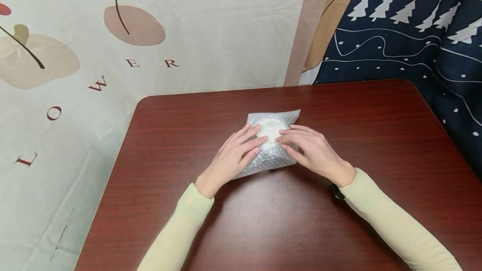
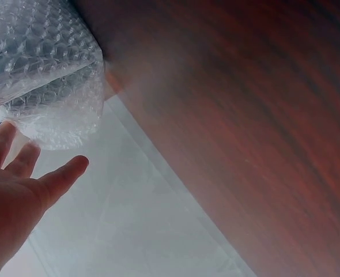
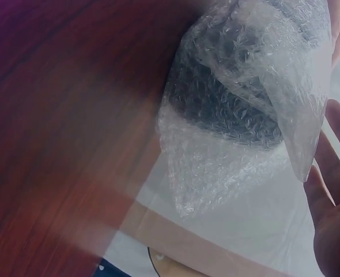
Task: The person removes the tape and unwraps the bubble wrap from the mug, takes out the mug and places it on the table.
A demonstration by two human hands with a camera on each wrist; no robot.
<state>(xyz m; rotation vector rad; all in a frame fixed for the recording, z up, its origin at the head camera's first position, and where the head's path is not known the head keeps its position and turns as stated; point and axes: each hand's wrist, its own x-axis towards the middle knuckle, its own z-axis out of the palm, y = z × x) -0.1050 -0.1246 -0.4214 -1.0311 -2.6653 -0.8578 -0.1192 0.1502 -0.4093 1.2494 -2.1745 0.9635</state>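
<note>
A bundle of clear bubble wrap (image 1: 269, 156) lies near the middle of the table, with a rounded thing inside that I cannot identify. My left hand (image 1: 234, 152) rests on its left side, fingers extended over the top. From the right, my right hand (image 1: 312, 149) touches the top with slightly bent fingers. In the right wrist view, a loose flap of the wrap (image 3: 297, 127) hangs beside the fingers of that hand (image 3: 337, 225), and something dark shows through the layers. The left wrist view has the left hand (image 2: 20, 190) just beside the wrap's folded end (image 2: 60, 115).
The bundle sits on a dark red-brown wooden table (image 1: 169, 137). Behind it hangs a pale cloth (image 1: 226, 32) with printed letters and leaf shapes. A navy cloth (image 1: 384, 45) with white trees hangs at the right. A dark band (image 1: 337, 192) is on the right wrist.
</note>
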